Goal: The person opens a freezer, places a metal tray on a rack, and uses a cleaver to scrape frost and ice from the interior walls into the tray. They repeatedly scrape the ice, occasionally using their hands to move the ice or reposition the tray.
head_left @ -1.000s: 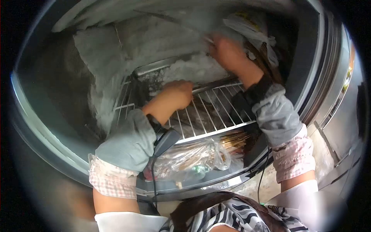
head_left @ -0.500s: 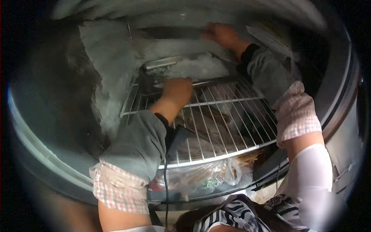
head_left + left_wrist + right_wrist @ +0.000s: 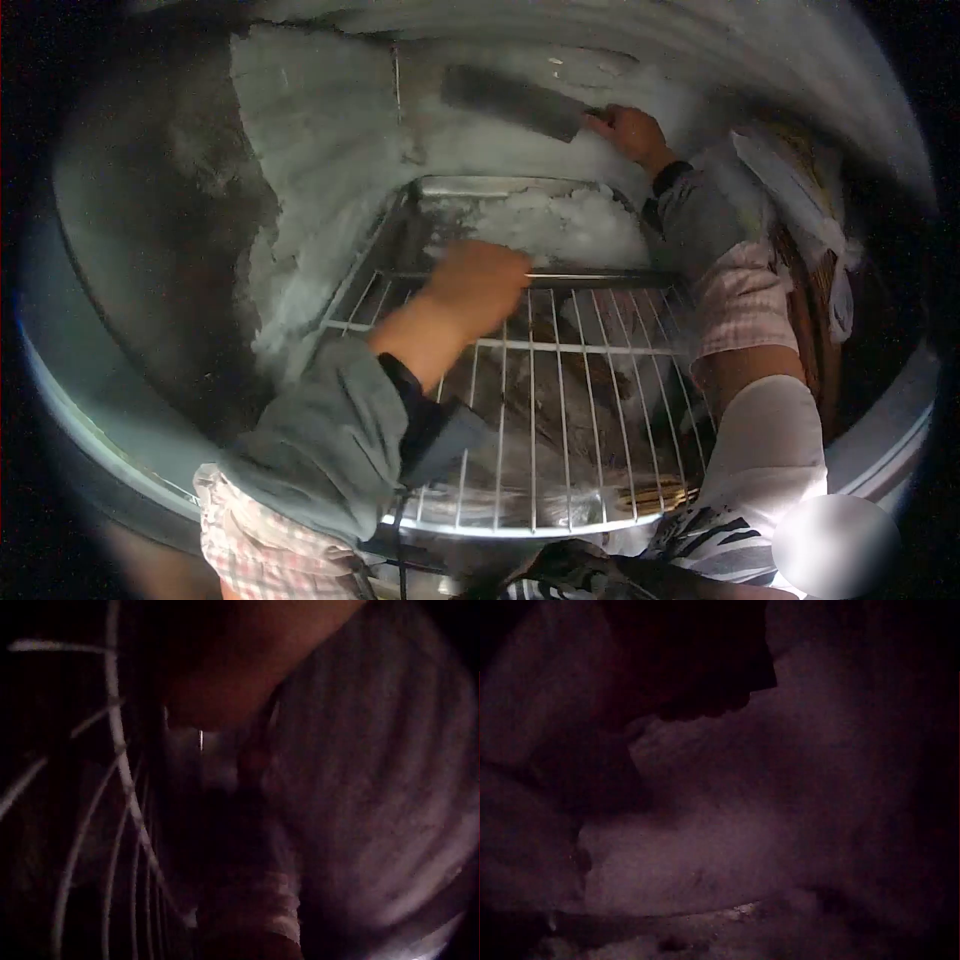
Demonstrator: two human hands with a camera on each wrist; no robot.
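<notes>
In the head view my right hand (image 3: 638,135) grips the handle of a cleaver (image 3: 515,100), its broad dark blade pointing left across the frosted back wall (image 3: 450,140). The right wrist view is very dark, with the knuckles and blade only as silhouettes before the pale frost. My left hand (image 3: 470,285), fingers curled, holds the near rim of a metal tray (image 3: 500,186). White loose ice (image 3: 570,225) lies in that tray, mostly toward its right. Under the left hand and the tray's near side runs a white wire rack (image 3: 540,347).
Thick frost (image 3: 310,150) with a ragged edge coats the left wall. On the right hang plastic-wrapped goods (image 3: 800,200) close beside my right sleeve. Below the rack lie bagged things and a bundle of thin sticks (image 3: 655,495). A cable (image 3: 402,550) hangs from the left wrist.
The cleaver has swept over the back wall, and its flat face now shows more sharply. The head view has shifted, showing more of the tray and rack. My left hand stays at the tray's rim.
</notes>
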